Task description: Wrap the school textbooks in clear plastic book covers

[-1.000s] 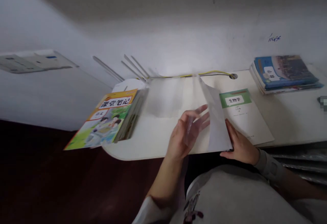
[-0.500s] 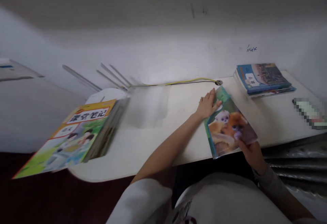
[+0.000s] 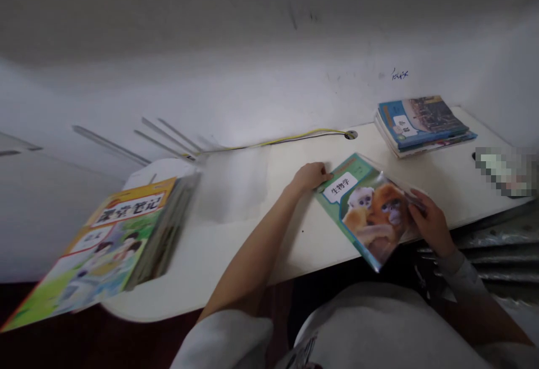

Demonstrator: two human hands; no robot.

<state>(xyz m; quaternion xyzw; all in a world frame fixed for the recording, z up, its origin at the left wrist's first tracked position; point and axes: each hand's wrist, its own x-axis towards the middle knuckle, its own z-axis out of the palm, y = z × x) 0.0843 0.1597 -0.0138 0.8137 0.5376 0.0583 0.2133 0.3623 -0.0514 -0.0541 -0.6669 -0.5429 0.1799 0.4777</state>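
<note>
A green biology textbook (image 3: 370, 212) with two monkeys on its cover, in a clear plastic sleeve, is held tilted at the front edge of the white desk. My left hand (image 3: 310, 178) grips its upper left edge, fingers curled partly beneath it. On the opposite edge, my right hand (image 3: 433, 224) pinches the book, thumb on top. One lower corner of the book sticks out past the desk's edge. The undersides of both hands are hidden.
At the left end lies a stack of books topped by a colourful notebook (image 3: 101, 245). Farther right sits a pile of blue textbooks (image 3: 425, 122), with a pixelated phone-like object (image 3: 503, 172) beside it. A yellow cable (image 3: 290, 137) runs along the wall on the white desk (image 3: 236, 256).
The textbook has turned and its title now shows. My left hand went from lying on the cover to gripping its edge; my right hand moved up the other side.
</note>
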